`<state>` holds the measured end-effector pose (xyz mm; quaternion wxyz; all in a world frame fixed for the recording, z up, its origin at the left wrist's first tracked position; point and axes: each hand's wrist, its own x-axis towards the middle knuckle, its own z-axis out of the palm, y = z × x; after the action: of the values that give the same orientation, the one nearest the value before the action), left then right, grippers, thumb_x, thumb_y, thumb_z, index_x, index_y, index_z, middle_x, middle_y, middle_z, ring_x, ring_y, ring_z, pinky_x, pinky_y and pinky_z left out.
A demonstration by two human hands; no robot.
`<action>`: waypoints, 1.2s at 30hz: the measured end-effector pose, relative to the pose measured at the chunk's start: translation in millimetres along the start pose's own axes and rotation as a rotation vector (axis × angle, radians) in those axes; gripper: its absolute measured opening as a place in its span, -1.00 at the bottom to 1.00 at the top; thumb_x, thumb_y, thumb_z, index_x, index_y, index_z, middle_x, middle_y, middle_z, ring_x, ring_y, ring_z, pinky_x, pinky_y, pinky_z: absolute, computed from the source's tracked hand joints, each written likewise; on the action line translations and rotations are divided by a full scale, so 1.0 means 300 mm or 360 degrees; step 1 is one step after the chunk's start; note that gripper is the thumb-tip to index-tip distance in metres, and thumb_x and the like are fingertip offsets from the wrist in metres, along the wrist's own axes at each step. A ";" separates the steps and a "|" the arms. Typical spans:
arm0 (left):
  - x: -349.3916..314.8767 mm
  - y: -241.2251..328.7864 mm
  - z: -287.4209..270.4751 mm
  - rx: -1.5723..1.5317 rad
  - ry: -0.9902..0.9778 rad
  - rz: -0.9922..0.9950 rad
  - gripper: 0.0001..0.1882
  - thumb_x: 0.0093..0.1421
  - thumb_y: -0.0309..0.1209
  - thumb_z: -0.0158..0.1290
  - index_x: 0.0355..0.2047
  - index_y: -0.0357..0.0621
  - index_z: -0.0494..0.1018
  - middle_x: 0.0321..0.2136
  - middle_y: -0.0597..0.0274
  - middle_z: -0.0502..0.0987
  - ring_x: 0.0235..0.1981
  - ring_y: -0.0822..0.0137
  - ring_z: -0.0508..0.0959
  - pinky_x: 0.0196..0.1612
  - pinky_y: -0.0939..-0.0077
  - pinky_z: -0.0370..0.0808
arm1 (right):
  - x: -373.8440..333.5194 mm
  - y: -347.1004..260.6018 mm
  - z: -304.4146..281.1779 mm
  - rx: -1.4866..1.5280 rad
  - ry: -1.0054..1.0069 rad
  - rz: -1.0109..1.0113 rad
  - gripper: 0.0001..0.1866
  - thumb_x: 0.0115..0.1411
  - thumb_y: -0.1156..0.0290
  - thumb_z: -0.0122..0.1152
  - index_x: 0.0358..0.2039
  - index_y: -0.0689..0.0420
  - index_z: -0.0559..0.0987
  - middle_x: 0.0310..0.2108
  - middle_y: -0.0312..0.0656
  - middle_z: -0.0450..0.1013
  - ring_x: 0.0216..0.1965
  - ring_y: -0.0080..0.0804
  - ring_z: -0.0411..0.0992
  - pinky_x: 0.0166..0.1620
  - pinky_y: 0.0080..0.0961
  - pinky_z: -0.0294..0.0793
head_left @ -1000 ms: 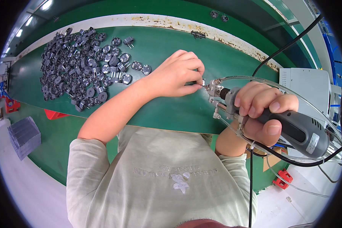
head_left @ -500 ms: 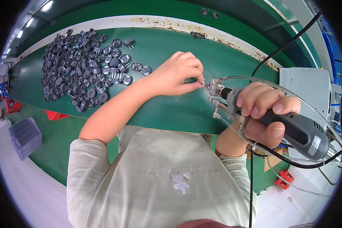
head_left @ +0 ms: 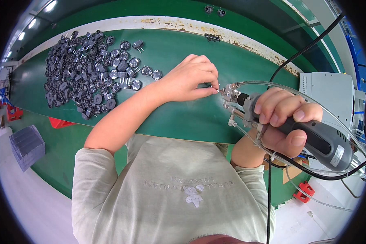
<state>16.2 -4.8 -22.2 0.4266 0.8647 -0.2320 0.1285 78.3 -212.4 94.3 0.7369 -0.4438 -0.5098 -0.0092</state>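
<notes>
My right hand (head_left: 286, 122) is wrapped round a grey and black powered screwdriver (head_left: 313, 140) with a metal nozzle head and clear tubes fixed to it. The screwdriver's tip points left and meets the fingertips of my left hand (head_left: 197, 79). That hand is closed in a pinch on a small dark part, mostly hidden by the fingers. To the left lies a big heap of small round black plug parts (head_left: 85, 75), many with metal pins sticking out. Two loose plug parts (head_left: 151, 72) lie between the heap and my left forearm.
Beyond the green worktop (head_left: 183, 122) runs a worn white rail (head_left: 175, 24). Two round parts (head_left: 214, 10) rest on the green surface past it. At right stand a pale grey machine box (head_left: 327, 95) and a hanging black cable (head_left: 301, 51). Tubes and cords trail beside my right arm.
The two round parts past the rail have shifted left and slightly away. Both hands and the screwdriver stay almost where they were.
</notes>
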 end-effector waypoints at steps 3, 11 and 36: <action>-0.002 0.002 -0.001 0.0029 0.0017 0.0021 -0.81 0.06 -0.32 0.33 -0.34 0.01 0.57 -0.22 0.40 0.52 -0.08 0.24 0.47 0.05 0.28 0.30 | -0.005 0.002 0.004 0.0028 0.0036 0.0026 -0.64 0.30 0.15 0.19 -0.12 0.14 0.34 -0.56 -0.21 0.36 -0.63 -0.37 0.37 -0.52 -0.35 0.45; 0.006 0.029 -0.037 0.0125 0.0006 -0.0114 -0.60 -0.12 -0.29 0.37 -0.22 0.01 0.56 -0.18 0.29 0.48 -0.12 0.19 0.46 -0.02 0.30 0.32 | -0.012 0.019 0.035 0.0152 0.0197 0.0254 -0.53 0.18 0.22 0.47 -0.20 0.15 0.33 -0.61 -0.20 0.37 -0.63 -0.35 0.37 -0.52 -0.37 0.46; -0.013 0.004 -0.001 0.0250 -0.0035 -0.0077 -0.76 0.00 -0.31 0.30 -0.30 -0.01 0.59 -0.23 0.36 0.49 -0.11 0.22 0.46 -0.04 0.30 0.32 | -0.002 0.041 0.077 -0.0116 0.0025 0.0367 -0.69 0.28 0.26 0.27 -0.27 0.12 0.32 -0.64 -0.22 0.33 -0.68 -0.40 0.33 -0.55 -0.35 0.45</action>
<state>12.3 -3.9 -22.9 0.3578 0.9023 -0.2048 0.1263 66.4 -189.8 87.8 0.7204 -0.5259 -0.4490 0.0536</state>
